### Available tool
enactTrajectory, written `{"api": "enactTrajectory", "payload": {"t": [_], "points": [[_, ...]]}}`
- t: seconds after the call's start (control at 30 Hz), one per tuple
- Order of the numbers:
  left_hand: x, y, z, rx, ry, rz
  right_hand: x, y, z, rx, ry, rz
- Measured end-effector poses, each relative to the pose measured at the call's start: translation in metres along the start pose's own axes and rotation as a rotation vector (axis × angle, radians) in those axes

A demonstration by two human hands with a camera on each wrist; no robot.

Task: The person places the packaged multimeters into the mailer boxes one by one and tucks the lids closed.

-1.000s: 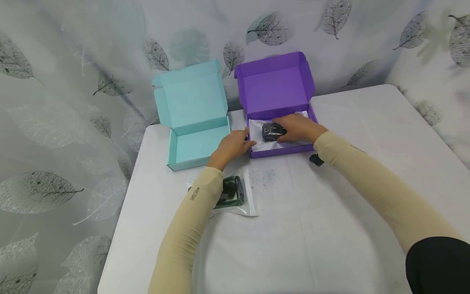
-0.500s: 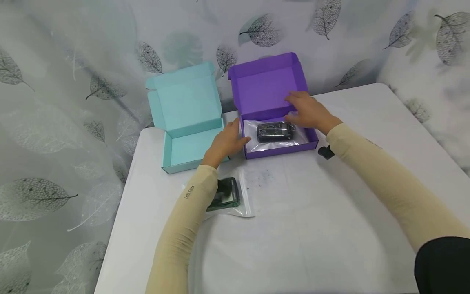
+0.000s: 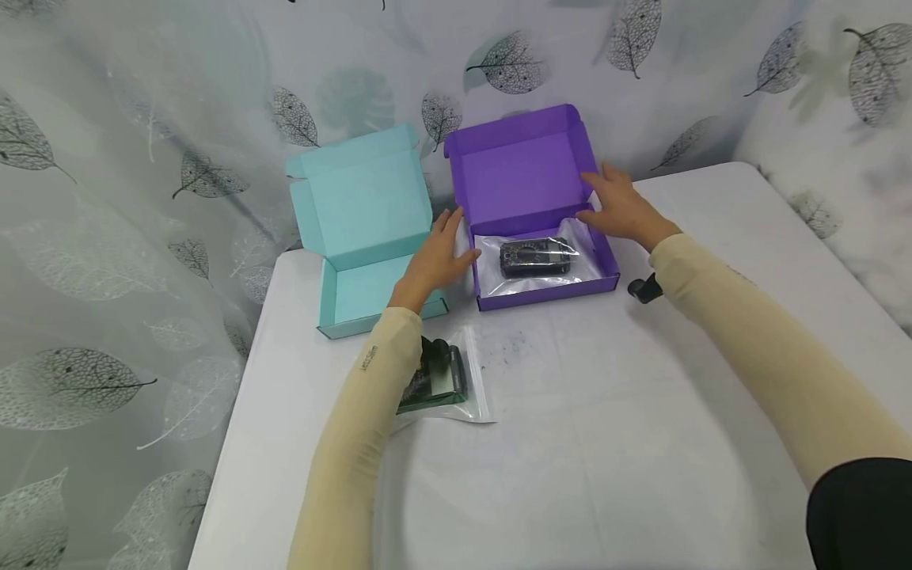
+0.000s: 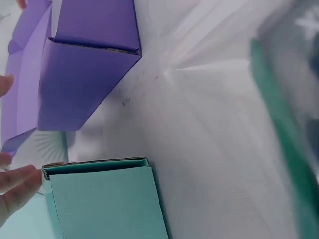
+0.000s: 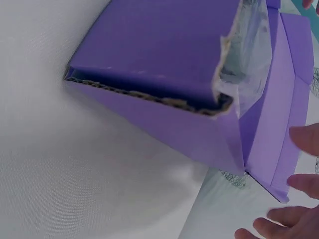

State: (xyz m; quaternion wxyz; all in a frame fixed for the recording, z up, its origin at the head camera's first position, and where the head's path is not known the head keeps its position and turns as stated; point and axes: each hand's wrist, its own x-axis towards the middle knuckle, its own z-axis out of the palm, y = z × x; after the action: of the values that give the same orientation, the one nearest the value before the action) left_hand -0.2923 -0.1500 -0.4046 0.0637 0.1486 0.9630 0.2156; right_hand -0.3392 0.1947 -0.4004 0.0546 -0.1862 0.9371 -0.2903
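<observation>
Hands [image 3: 433, 257] [image 3: 627, 207], 2, spread, 1 purple box [image 3: 523, 174] holding 1 bagged device [image 3: 534, 258], 1 teal box [image 3: 362, 204], 1 other bag [image 3: 476, 384]

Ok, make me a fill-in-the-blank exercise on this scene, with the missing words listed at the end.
1. The black device lies inside the ____.
2. The hand farther from the teal box is the person's ____ one.
3. Standing on the table are exactly ____ open boxes.
4. In the head view, the sleeve partly hiding the bag outside the boxes is on the person's ____ arm.

Missing words: purple box; right; two; left.
</observation>
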Motion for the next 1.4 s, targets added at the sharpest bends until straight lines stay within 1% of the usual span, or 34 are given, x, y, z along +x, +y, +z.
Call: {"api": "enactTrajectory", "payload": {"t": [0.13, 0.2, 0.3, 0.37, 0.47, 0.6, 0.73, 0.87, 1.0, 1.17, 1.3, 1.4], "points": [[0.005, -0.002, -0.001, -0.049, -0.035, 0.011, 0.002, 0.003, 0.0, 0.009, 0.006, -0.029], [0.009, -0.004, 0.0, -0.068, -0.047, 0.038, 0.002, 0.002, -0.001, 0.021, 0.015, -0.037], [0.012, -0.005, 0.002, -0.096, -0.05, 0.094, 0.0, 0.0, 0.0, 0.066, 0.024, -0.023], [0.013, -0.007, 0.004, -0.108, -0.051, 0.12, -0.001, -0.001, 0.001, 0.098, 0.028, -0.011], [0.012, -0.007, 0.007, -0.132, -0.05, 0.114, -0.003, -0.001, 0.004, 0.128, 0.032, 0.003], [0.013, -0.009, 0.007, -0.139, -0.045, 0.105, -0.005, 0.001, 0.006, 0.138, 0.033, 0.019], [0.014, -0.009, 0.006, -0.162, -0.038, 0.131, -0.007, 0.0, 0.007, 0.148, 0.053, 0.03], [0.014, -0.008, 0.006, -0.185, -0.033, 0.164, -0.012, -0.001, 0.012, 0.164, 0.103, 0.033], [0.012, -0.009, 0.008, -0.196, -0.026, 0.189, -0.018, 0.0, 0.018, 0.165, 0.174, 0.019], [0.009, -0.012, 0.011, -0.215, -0.004, 0.179, -0.025, 0.001, 0.025, 0.176, 0.238, -0.003], [0.007, -0.014, 0.014, -0.248, 0.008, 0.179, -0.028, 0.002, 0.032, 0.212, 0.261, -0.055], [0.007, -0.014, 0.016, -0.306, 0.024, 0.209, -0.029, 0.002, 0.037, 0.254, 0.279, -0.105]]}}
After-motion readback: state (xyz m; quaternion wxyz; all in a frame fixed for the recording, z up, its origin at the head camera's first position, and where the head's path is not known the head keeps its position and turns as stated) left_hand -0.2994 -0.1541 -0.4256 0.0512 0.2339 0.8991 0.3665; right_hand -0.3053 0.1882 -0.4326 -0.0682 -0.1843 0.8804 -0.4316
